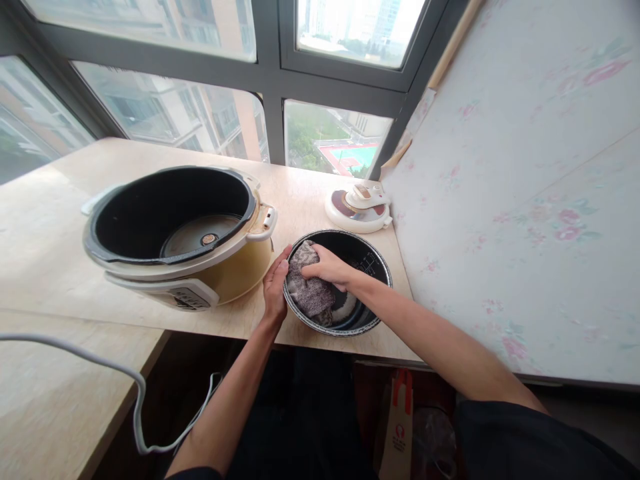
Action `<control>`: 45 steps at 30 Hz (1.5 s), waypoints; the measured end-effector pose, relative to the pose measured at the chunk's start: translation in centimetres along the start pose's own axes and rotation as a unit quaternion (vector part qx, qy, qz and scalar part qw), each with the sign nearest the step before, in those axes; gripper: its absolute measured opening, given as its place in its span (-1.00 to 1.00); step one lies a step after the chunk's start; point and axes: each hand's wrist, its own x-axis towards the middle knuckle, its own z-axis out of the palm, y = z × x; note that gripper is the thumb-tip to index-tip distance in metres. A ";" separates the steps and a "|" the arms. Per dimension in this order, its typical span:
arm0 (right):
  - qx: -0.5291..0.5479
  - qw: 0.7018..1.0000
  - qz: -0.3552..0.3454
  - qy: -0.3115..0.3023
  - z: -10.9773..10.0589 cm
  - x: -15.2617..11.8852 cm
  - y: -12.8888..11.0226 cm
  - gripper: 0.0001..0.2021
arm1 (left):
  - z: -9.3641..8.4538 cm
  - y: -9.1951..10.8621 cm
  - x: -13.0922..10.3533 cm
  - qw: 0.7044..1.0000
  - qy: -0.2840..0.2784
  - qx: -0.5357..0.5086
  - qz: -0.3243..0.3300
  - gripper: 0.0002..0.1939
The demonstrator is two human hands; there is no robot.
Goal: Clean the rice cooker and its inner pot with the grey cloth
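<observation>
Head view: right hand (331,266) pinches cloth (311,293), left hand (275,287) braces pot (374,263) open-palmed; uneven pressure could slide the pot.

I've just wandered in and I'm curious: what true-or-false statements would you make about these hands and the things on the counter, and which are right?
1. The right hand holds a patterned gray cloth inside the black pot. True.
2. The left hand is deep inside that pot too. False: the left hand is against the pot's outer side.
3. The white lid lies on the countertop near the wall. True.
4. The larger cooker is covered. False: it stands open at the top.
5. In the picture, the larger cooker is left of the black pot. True.
</observation>
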 end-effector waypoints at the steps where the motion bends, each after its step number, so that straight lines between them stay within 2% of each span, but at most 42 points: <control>1: 0.020 1.000 -0.009 -0.006 -0.1 -0.3 -0.2 -0.46 | 0.1 0.1 -0.1 1.000 0.004 0.001 0.005 -0.53; 4: 0.051 0.997 -0.032 -0.043 -0.3 -1.3 -1.0 -0.45 | 0.3 0.3 -0.1 1.000 0.017 0.014 0.019 -0.53; 8: 0.060 0.988 -0.023 -0.137 -0.8 -2.2 -1.7 -0.53 | 0.4 0.6 -0.1 0.999 0.024 0.038 0.031 -0.52; 13: -0.041 0.956 -0.020 -0.290 -2.4 -2.1 -1.2 -0.70 | 0.0 0.3 0.3 0.999 0.016 0.045 0.020 -0.55; 20: -0.283 0.872 0.045 -0.396 -3.5 -2.3 -0.3 -0.39 | -0.6 0.1 0.9 0.998 -0.012 0.017 -0.056 -0.49; 23: -0.300 0.864 0.036 -0.404 -3.6 -2.3 -0.2 -0.35 | -0.6 0.2 1.0 0.998 -0.010 0.012 -0.061 -0.49; 28: -0.185 0.916 -0.050 -0.353 -4.3 -2.0 0.0 -0.32 | -0.5 0.4 1.0 0.999 -0.013 0.003 -0.047 -0.51; 33: -0.048 0.954 -0.114 -0.273 -3.8 -1.5 0.5 -0.15 | 0.1 1.0 0.7 0.998 0.023 0.043 -0.044 -0.53; 37: -0.060 0.971 -0.167 -0.159 -2.6 -1.1 1.3 -0.20 | 0.6 0.8 0.6 0.998 0.047 0.016 -0.033 -0.57; 39: -0.136 0.965 -0.214 -0.068 -2.1 -0.8 1.6 -0.28 | 0.7 0.5 0.6 0.998 0.047 0.005 -0.036 -0.58; 41: -0.252 0.940 -0.227 0.019 -1.6 -0.7 1.6 -0.36 | 0.6 0.2 0.6 0.999 0.032 -0.008 -0.041 -0.58; 45: -0.472 0.859 -0.148 0.133 -1.2 -0.9 0.8 -0.50 | -0.2 0.1 0.6 0.999 -0.011 0.000 -0.038 -0.54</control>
